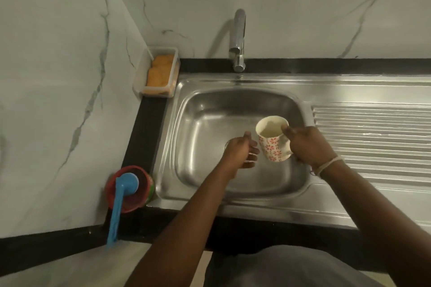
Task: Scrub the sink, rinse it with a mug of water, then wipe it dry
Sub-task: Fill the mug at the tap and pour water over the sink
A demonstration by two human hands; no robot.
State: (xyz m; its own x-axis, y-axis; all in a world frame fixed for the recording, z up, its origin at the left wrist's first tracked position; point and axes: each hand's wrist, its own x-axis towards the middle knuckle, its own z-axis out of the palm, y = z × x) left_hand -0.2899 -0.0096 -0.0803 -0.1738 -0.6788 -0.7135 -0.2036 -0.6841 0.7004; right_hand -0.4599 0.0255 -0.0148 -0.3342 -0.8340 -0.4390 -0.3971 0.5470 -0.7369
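Observation:
A steel sink (203,109) fills the middle of the head view, with its basin under both my hands. My right hand (307,144) grips the handle of a white mug with red flowers (272,140), held over the basin's right side and tilted slightly left. Pale liquid shows inside the mug. My left hand (241,152) hovers over the basin's centre just left of the mug, fingers loosely curled, holding nothing, and it hides the drain. A chrome tap (239,39) stands at the back edge with no water running.
A clear plastic box with orange sponges (159,72) sits on the black counter at the sink's back left corner. A red bowl with a blue ladle (127,190) stands at the front left. The ribbed drainboard (373,137) extends right. Marble walls close the left and back.

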